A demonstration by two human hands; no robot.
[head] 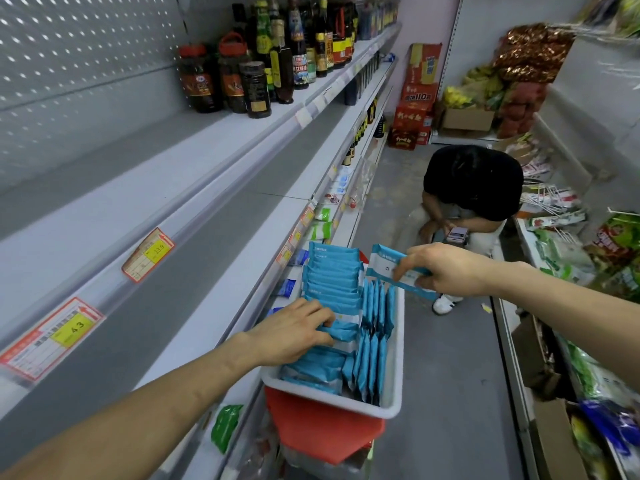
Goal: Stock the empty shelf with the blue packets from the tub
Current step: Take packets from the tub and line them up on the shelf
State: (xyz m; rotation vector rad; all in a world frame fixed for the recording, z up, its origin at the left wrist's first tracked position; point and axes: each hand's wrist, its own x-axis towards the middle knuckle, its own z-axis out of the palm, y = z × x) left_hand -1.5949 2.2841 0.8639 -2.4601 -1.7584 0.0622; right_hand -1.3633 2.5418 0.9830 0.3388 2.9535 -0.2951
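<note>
Bare grey aisle shelf (207, 237) leftward. Right grip (446, 271) pinches a blue packet (388, 268); left grip (294, 330) pinches a second packet (341, 333) in the tub (398, 358).

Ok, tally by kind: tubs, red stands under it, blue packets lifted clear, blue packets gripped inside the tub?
White tub: 1
Red stand: 1
Lifted packet, in the right hand: 1
Gripped packet, in the left hand: 1
Total: 4
Other packets in the tub: too tightly packed to count.

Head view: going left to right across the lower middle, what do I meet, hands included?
Yellow price label → left hand pinching a tub packet → right hand holding another blue packet → green bags.
</note>
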